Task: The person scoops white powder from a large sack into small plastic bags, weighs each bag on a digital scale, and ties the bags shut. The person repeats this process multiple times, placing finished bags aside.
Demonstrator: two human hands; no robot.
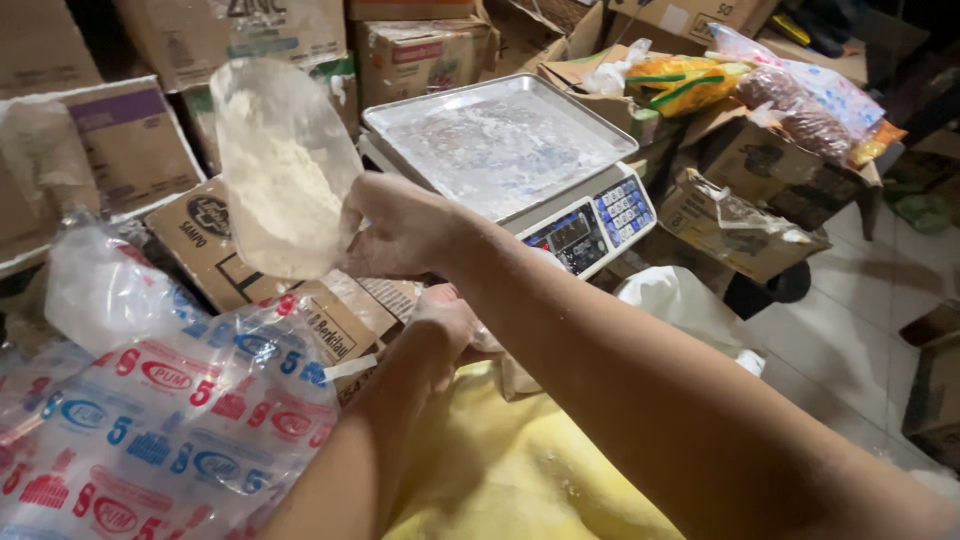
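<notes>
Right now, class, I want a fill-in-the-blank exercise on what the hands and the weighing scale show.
1. The right hand holds up a clear bag of ____ powder.
2. The tray of the scale is dusted with ____.
3. The left hand rests at the edge of a ____ sack.

Missing words: white; powder; yellow

One clear bag of white powder point(283, 180). One digital scale point(520, 160) with metal tray. One yellow sack point(510, 470). Two hands: left hand point(445, 325), right hand point(400, 228). Cardboard boxes: many, exact count unclear.
</notes>
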